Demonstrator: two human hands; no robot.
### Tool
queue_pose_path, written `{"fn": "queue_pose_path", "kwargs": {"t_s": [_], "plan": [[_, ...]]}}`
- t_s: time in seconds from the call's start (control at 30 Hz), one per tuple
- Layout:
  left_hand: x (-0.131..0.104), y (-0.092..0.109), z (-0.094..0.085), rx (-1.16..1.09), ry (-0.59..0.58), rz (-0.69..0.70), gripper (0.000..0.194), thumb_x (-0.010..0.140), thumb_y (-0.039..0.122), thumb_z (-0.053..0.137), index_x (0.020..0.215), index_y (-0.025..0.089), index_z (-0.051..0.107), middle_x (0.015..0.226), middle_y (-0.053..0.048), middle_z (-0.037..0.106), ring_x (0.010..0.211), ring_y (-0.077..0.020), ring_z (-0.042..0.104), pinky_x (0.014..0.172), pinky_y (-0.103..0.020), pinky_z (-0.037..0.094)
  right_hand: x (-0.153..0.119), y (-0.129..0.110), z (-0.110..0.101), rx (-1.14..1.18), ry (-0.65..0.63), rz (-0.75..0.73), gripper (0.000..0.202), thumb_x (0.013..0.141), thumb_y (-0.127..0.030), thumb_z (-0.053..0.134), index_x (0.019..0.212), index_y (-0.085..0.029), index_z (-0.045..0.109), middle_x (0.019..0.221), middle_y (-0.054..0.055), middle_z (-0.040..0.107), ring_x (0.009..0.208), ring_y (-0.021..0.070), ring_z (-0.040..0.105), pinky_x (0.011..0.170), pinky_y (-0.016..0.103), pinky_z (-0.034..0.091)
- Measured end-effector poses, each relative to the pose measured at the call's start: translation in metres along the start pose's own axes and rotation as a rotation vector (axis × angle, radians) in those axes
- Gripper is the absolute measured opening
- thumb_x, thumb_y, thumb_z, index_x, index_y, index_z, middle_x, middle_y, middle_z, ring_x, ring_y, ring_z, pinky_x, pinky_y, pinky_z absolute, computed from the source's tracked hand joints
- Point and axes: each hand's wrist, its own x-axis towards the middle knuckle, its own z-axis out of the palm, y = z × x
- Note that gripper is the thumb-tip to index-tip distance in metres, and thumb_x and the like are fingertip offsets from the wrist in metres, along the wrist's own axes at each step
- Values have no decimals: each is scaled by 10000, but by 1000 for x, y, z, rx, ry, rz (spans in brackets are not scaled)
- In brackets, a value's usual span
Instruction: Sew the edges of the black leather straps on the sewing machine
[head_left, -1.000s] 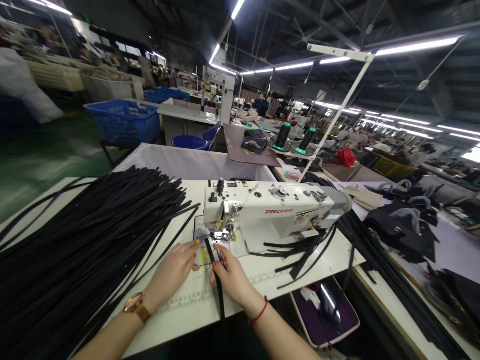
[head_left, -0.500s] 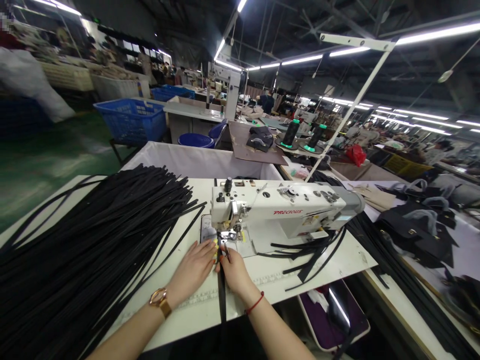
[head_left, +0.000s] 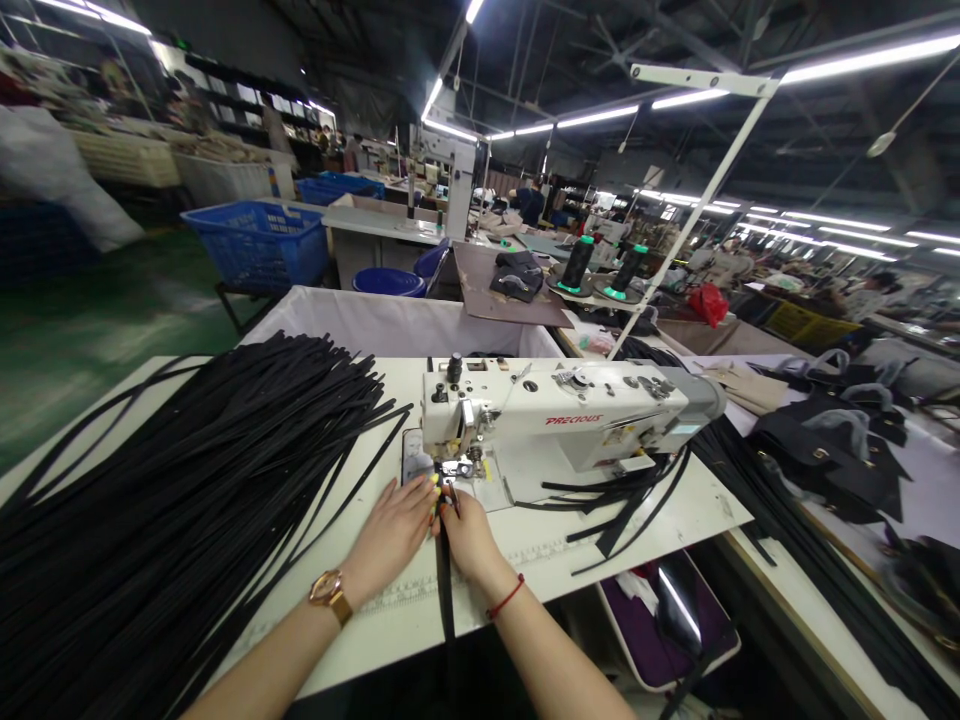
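Observation:
A long black strap (head_left: 445, 590) runs up from the table's front edge towards the needle of a white sewing machine (head_left: 555, 415). My left hand (head_left: 401, 515) lies along the strap's left side, its fingertips and thumb closed on it just before the presser foot (head_left: 456, 468). On the other side, my right hand (head_left: 466, 530) pinches the same strap. A thin dark pointed tool (head_left: 453, 497) sticks up from the right-hand fingers; its kind is unclear. The strap's part between the fingers is mostly hidden.
A big pile of black straps (head_left: 187, 500) covers the table's left side. Several short strap pieces (head_left: 622, 510) lie under the machine arm. Behind stand a white-lined bin (head_left: 390, 322), black thread cones (head_left: 577, 265) and a blue basket (head_left: 259, 245). Black bag pieces (head_left: 832, 450) lie at right.
The view has shifted slightly. Both hands keep their places at the strap before the presser foot; little else differs.

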Motion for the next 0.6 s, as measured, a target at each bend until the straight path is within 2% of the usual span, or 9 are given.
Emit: {"fn": "queue_pose_path", "kwargs": {"t_s": [0.2, 0.4, 0.5, 0.6], "plan": [[0, 1, -2, -16, 0, -3, 404, 960, 206, 389, 1337, 206, 533, 1422, -77, 509, 1353, -258, 402, 1138, -557, 265, -2, 0, -3, 21, 4, 21, 217, 831, -119, 444, 940, -147, 630, 663, 1, 644, 674, 164, 621, 703, 278, 471], [4, 8, -10, -27, -32, -43, 421, 943, 176, 396, 1348, 190, 509, 1435, -77, 493, 1368, -261, 382, 1144, -570, 260, -8, -13, -6, 36, -6, 32, 256, 805, -142, 427, 967, -128, 625, 632, 11, 646, 583, 156, 573, 608, 266, 432], [7, 12, -14, -55, -39, -71, 442, 923, 154, 409, 1353, 197, 498, 1439, -82, 488, 1369, -261, 382, 1155, -573, 249, -10, -14, -7, 32, -10, 34, 332, 801, -214, 432, 1054, -90, 607, 588, 12, 618, 512, 161, 517, 544, 274, 383], [9, 14, -15, -90, -35, -102, 459, 907, 162, 432, 1357, 226, 496, 1435, -88, 491, 1376, -267, 372, 1164, -574, 238, -5, -3, -8, 11, 4, 42, 453, 785, -349, 466, 1106, -62, 605, 582, 29, 623, 534, 193, 538, 574, 307, 398]]}}
